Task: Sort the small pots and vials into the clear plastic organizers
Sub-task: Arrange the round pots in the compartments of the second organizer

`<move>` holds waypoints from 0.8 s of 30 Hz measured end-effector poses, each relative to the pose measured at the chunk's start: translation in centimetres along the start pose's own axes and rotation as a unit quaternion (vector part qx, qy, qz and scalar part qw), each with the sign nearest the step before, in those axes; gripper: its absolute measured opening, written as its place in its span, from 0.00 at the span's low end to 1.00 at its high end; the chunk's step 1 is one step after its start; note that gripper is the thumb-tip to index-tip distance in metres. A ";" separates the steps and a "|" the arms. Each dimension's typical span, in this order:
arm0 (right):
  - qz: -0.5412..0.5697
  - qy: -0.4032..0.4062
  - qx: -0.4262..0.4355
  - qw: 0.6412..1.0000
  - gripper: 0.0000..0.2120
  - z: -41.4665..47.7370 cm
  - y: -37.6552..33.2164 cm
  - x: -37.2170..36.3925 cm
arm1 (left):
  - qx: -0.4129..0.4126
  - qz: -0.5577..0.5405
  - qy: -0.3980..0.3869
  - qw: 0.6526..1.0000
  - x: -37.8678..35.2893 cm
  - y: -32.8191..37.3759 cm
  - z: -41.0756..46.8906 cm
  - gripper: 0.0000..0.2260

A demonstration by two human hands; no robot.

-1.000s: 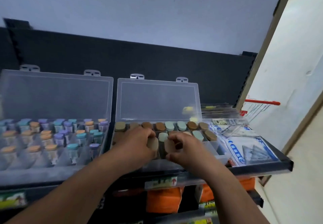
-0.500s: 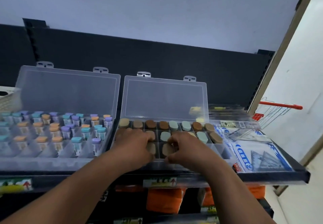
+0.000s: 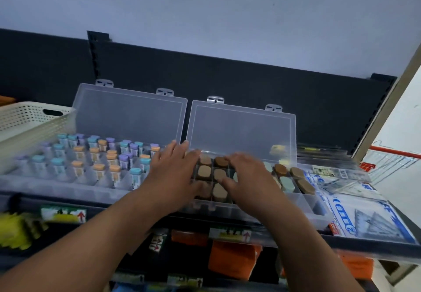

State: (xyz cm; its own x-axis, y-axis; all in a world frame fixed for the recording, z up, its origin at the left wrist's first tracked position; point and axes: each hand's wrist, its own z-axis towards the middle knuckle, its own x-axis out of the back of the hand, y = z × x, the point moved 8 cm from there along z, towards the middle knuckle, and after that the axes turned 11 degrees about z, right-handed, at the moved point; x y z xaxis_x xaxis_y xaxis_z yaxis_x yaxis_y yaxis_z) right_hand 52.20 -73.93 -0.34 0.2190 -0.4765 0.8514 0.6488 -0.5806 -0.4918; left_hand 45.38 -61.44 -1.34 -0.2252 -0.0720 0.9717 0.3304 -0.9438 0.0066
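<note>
Two clear plastic organizers stand open side by side on a dark shelf. The left organizer [image 3: 57, 188] holds several vials [image 3: 114, 170] with teal, purple and orange caps. The right organizer [image 3: 316, 209] holds small pots [image 3: 219, 174] with tan, brown and pale green lids. My left hand [image 3: 173, 173] lies flat with straight fingers over the right organizer's left end. My right hand [image 3: 248, 178] is spread over the pots in its middle, fingers straight. Neither hand holds anything that I can see. Pots beneath both hands are hidden.
A white perforated basket [image 3: 27, 118] stands at the far left. Blue and white packets [image 3: 369, 214] lie at the right end of the shelf. A red wire cart [image 3: 396, 155] is beyond them. Orange packs [image 3: 232, 257] fill the shelf below.
Both hands uncurled and slid further back over the right organizer, from its front row of pots toward the back rows. The camera view shifted left, bringing the white basket into view.
</note>
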 end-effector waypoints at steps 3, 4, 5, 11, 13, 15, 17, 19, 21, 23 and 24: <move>-0.050 -0.005 0.004 0.999 0.31 0.4 -1.9 -1.1 | 0.025 0.047 0.026 0.998 1.0 -3.0 -0.8 0.35; -0.059 -0.007 0.007 0.998 0.32 0.7 -2.8 -1.6 | 0.033 0.048 0.032 0.998 1.3 -4.3 -1.3 0.35; -0.061 -0.007 0.012 0.998 0.32 0.9 -3.8 -1.9 | 0.041 0.046 0.033 0.998 1.7 -5.6 -1.7 0.35; -0.058 -0.017 0.068 0.996 0.33 2.1 -12.3 -6.1 | 0.111 0.084 0.025 0.990 3.8 -14.7 -6.4 0.36; -0.052 -0.025 0.094 0.994 0.33 2.2 -15.9 -8.2 | 0.139 0.083 0.033 0.986 4.7 -18.4 -8.6 0.37; -0.048 -0.033 0.121 0.991 0.33 2.2 -20.0 -10.5 | 0.166 0.087 0.033 0.982 5.6 -22.5 -11.3 0.37; -0.045 -0.044 0.146 0.987 0.33 2.0 -24.1 -12.9 | 0.190 0.091 0.024 0.977 6.2 -26.4 -13.9 0.37; -0.046 -0.058 0.167 0.983 0.33 1.9 -28.4 -15.7 | 0.209 0.093 0.026 0.973 7.0 -30.6 -16.7 0.38; -0.044 -0.066 0.186 0.979 0.33 1.7 -32.3 -18.1 | 0.226 0.091 0.030 0.969 7.6 -34.5 -19.3 0.38; -0.037 -0.078 0.204 0.975 0.34 1.4 -36.5 -20.9 | 0.243 0.096 0.028 0.965 8.2 -38.4 -22.3 0.38; -0.034 -0.083 0.214 0.973 0.34 1.1 -38.7 -22.3 | 0.252 0.101 0.026 0.962 8.5 -40.5 -23.8 0.38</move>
State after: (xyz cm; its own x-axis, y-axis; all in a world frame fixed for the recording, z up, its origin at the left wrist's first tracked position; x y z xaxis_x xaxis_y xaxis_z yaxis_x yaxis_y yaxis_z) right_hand 23.04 -40.08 -0.08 0.2576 -0.3128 0.9142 0.9017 -0.2623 -0.3438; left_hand 8.26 -31.55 1.00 -0.1509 -0.2666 0.9519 0.7719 -0.6334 -0.0550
